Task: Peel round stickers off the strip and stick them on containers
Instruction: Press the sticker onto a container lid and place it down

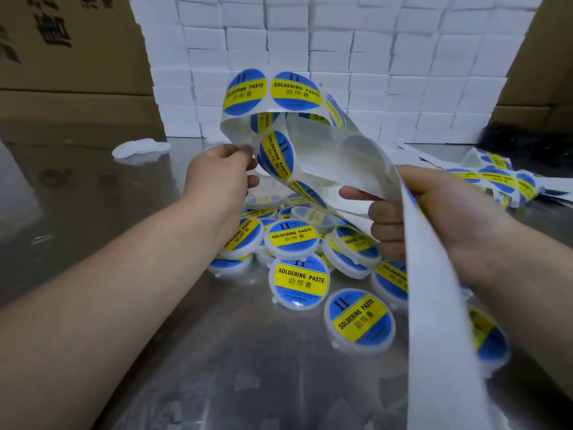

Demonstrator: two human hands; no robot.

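1. Nearest us, the bare end of the strip (434, 321) hangs down past our right wrist and runs out at the bottom edge.
2. The shiny metal tabletop (186, 367) fills the lower part of the view.
3. A wall of white boxes (310, 41) stands at its far edge, with brown cardboard boxes (62, 57) on either side.
4. The strip loops up between our hands, above the tabletop and in front of the white boxes. Two round stickers (296, 90) at the top of the loop face us, reading "SOLDERING PASTE".
5. A pile of round containers (293, 240) lies on the tabletop below our hands; the lids facing us carry the same sticker.
6. Our right hand (449, 225) grips the strip, its fingers (384, 212) curled round it.
7. Our left hand (217, 178) pinches the strip's edge between its fingertips (238, 152).
8. Loose strips (496, 181) with more stickers lie on the tabletop at the right.
9. Small white round pieces (139, 148) lie on the tabletop at the far left.
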